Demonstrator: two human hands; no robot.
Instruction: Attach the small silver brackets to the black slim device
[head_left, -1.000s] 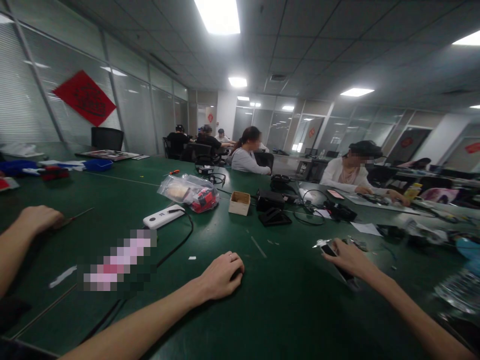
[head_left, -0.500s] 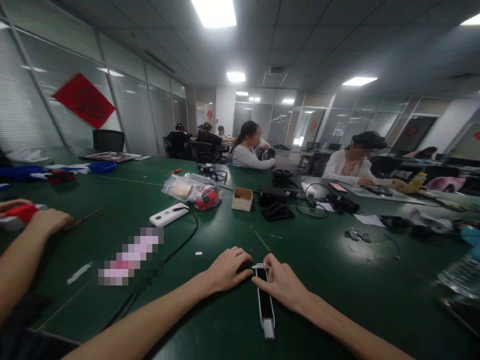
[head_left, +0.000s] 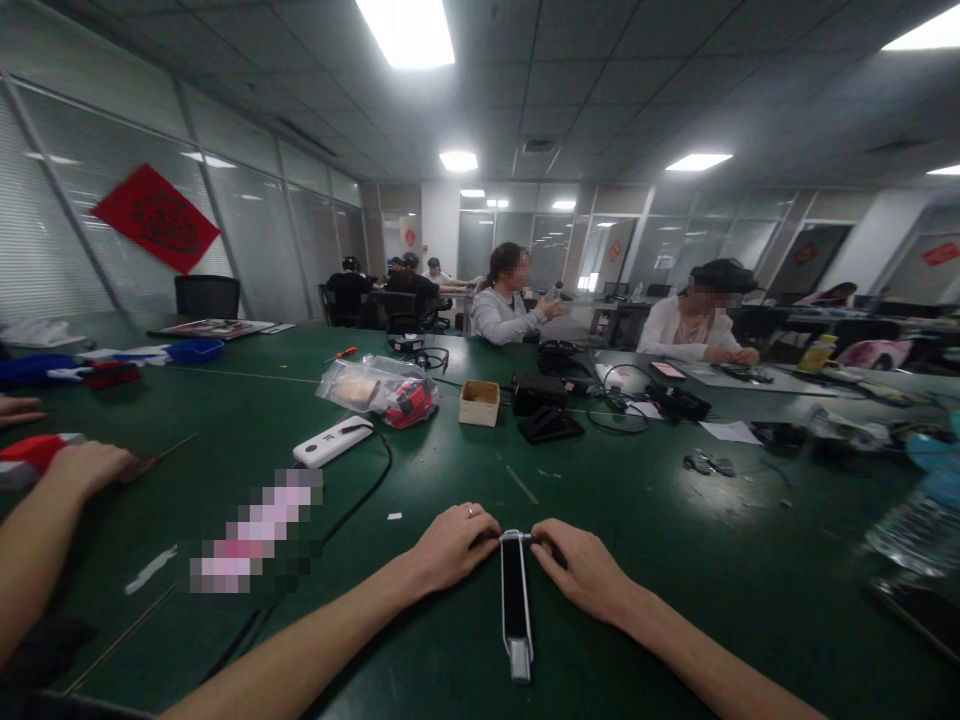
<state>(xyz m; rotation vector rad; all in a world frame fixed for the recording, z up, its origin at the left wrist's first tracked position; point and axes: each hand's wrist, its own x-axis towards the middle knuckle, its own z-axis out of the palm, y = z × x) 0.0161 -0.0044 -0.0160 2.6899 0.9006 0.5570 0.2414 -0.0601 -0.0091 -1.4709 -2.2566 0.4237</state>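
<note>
A long, narrow object with a black face and a white rim [head_left: 515, 590] lies on the green table in front of me, a silver block [head_left: 520, 660] at its near end. Across its far end runs a small metallic crosspiece. My left hand [head_left: 457, 545], with a ring on one finger, pinches the left end of that crosspiece. At the right end, the thumb and fingers of my right hand [head_left: 581, 565] are closed on it too. Their fingertips partly hide the ends.
Left of me, another person's hand [head_left: 94, 468] rests by a red and grey object [head_left: 34, 455]. A white power strip [head_left: 334, 440], a plastic bag [head_left: 379, 388], a small box [head_left: 478, 400] and black devices [head_left: 551, 424] lie ahead. A clear bottle [head_left: 911, 535] is at right.
My right hand has shifted from over the narrow object to its right side, uncovering the black face. The object sits straighter. Across the table, a person has raised their hands with something in them.
</note>
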